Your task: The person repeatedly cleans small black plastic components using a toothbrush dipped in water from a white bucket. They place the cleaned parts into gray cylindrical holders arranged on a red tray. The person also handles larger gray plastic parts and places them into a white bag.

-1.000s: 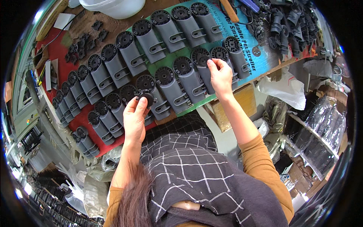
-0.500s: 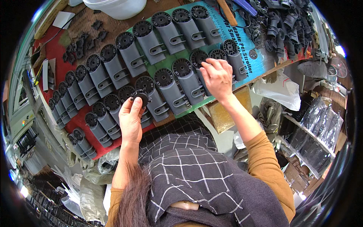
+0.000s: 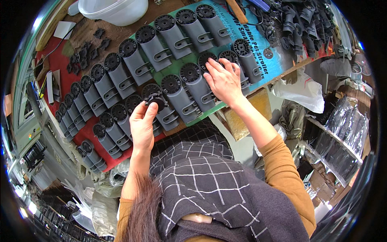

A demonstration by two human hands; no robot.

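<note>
Between the thumb and fingers of my left hand [image 3: 142, 125] is a black round plastic part [image 3: 156, 101] with small prongs at its edge. It is held above the near row of grey plastic housings. My right hand [image 3: 225, 82] lies palm down over that same row, fingers stretched out and apart. Its fingertips rest at the black round end of one housing [image 3: 204, 61], and the hand hides much of that piece. The other grey housings [image 3: 176, 99] lie side by side in two long rows, each with a black ribbed disc end and a slotted clip at the other end.
Small black pieces [image 3: 82, 56] lie loose at the far left, near a white tub [image 3: 117, 10]. A wooden handle [image 3: 237, 11] and a heap of black plastic parts [image 3: 300, 24] are at the far right. A clear plastic bag [image 3: 300, 93] hangs by the table's edge.
My right hand has moved slightly left, its fingers flattening and spreading over the housings. My left hand still holds the black round part, now a little further right and tilted differently.
</note>
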